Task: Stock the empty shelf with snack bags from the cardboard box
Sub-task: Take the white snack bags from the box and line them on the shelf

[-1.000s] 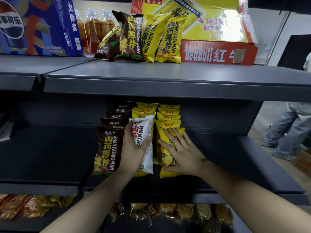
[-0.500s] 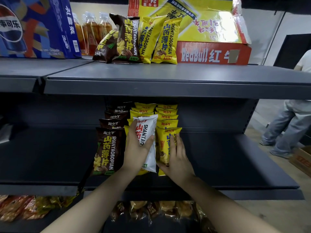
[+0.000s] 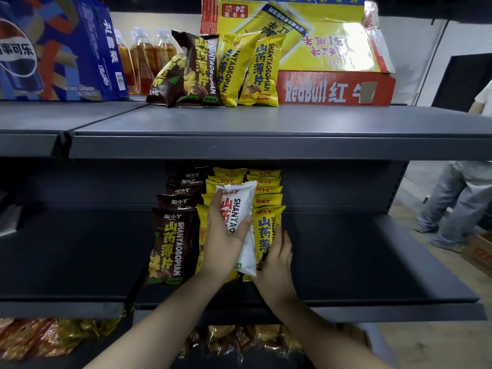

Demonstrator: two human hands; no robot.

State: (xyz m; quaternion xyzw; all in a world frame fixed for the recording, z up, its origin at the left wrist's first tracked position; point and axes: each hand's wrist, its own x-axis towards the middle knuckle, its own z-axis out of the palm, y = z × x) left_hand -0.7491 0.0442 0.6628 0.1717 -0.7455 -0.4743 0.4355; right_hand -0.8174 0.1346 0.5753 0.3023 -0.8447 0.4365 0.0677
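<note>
My left hand [image 3: 225, 241] grips a white snack bag [image 3: 239, 209], held upright in front of the middle row on the dark middle shelf [image 3: 346, 262]. Left of it stands a row of brown bags [image 3: 170, 243]. Behind it is a yellow row, and to its right another yellow row with its front bag [image 3: 267, 230]. My right hand [image 3: 277, 259] lies against the right side of that front yellow bag, fingers straight and pointing up. The yellow and red RedBull cardboard box [image 3: 332, 89] sits on the top shelf, with several brown and yellow bags [image 3: 213, 70] leaning beside it.
A blue Pepsi carton [image 3: 58, 49] and tea bottles [image 3: 143, 57] stand on the top shelf at the left. More snack packs [image 3: 34, 339] fill the shelf below. A person's legs [image 3: 458, 198] and a floor box [image 3: 479, 251] are in the aisle at the right.
My right hand turned from lying spread on the front yellow bag to pressing edge-on against its right side. The white bag in my left hand rose slightly and stands closer to the rows.
</note>
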